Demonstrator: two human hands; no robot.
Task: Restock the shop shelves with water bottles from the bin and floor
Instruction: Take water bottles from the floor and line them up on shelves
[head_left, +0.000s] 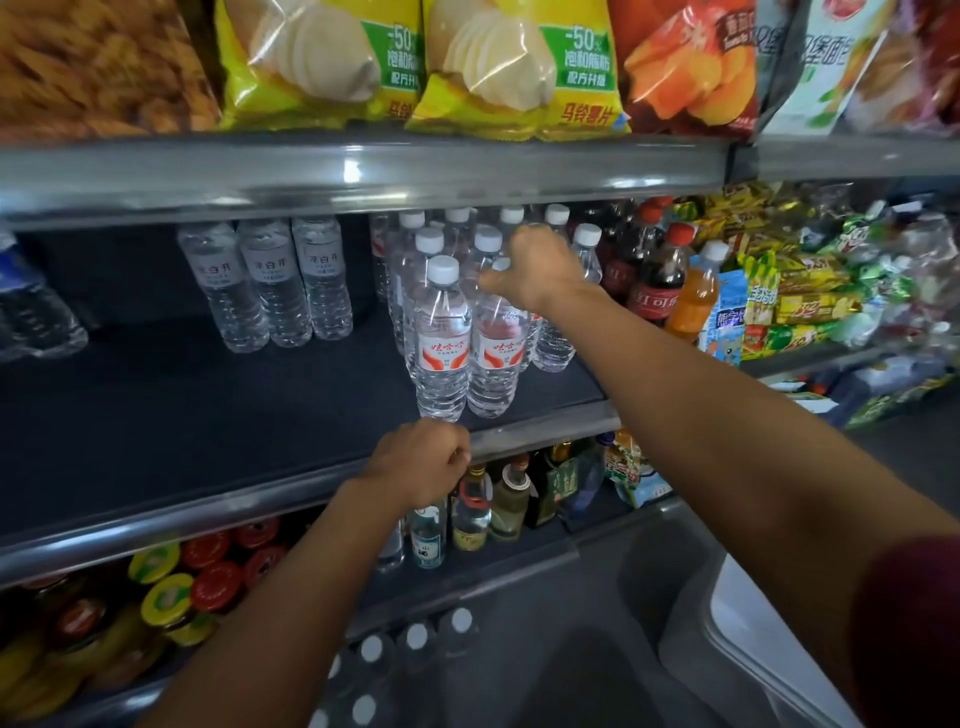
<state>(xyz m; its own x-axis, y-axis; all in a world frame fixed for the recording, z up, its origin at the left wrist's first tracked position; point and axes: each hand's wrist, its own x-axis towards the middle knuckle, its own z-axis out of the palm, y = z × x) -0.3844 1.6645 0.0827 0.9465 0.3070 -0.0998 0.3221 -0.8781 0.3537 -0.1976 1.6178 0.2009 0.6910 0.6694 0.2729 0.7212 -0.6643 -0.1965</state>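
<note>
Reaching into the middle shelf (208, 426), a dark, matte surface edged with a shiny metal rail, the right hand (540, 270) had its grip clenched around the neck of a water bottle (496, 358) in the front row. That bottle was clear, ribbed plastic with a white screw cap and a red-and-white label, standing upright and touching an identical front bottle (441, 343) on its left. Behind them stood more white-capped bottles (457, 228) in close rows. The left hand (423, 465) sat at the shelf's front rail just below the front bottles, fingers curled; whether it grasped anything could not be told. Three clear bottles with grey labels (270, 280) stood well apart to the left. Cola bottles (660, 270) with red caps and an orange drink (693, 296) stood to the right. Glossy yellow crisp bags (415, 62) filled the shelf above. More white-capped bottles (415, 642) stood at floor level beside a grey plastic bin (691, 613).
</note>
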